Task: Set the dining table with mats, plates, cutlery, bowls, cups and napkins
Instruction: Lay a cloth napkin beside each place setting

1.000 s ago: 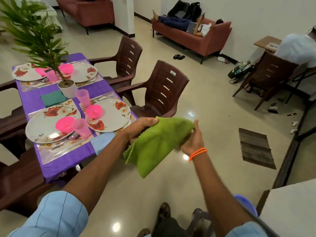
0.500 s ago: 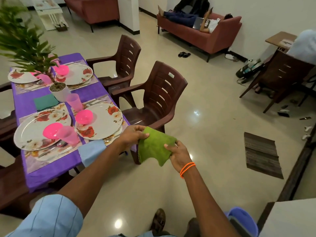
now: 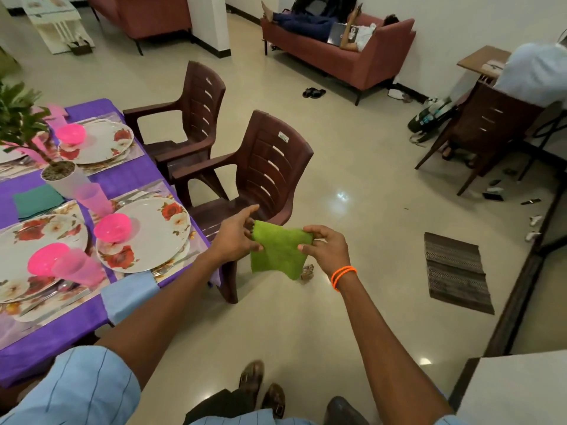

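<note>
single head-worn wide-angle view, looking forward and down from standing height; purple-clothed dining table (image 3: 129,179) at left edge, brown plastic slatted chair (image 3: 267,167) centre, glossy cream tile floor (image 3: 352,210) filling most of frame.

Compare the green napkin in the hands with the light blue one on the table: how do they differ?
The green napkin hangs in the air, pinched between the left hand and right hand; the light blue napkin lies flat at the edge of the table, untouched. The green napkin droops at its lower corner; the light blue napkin sits as a neat rectangle. Both look folded.
</note>
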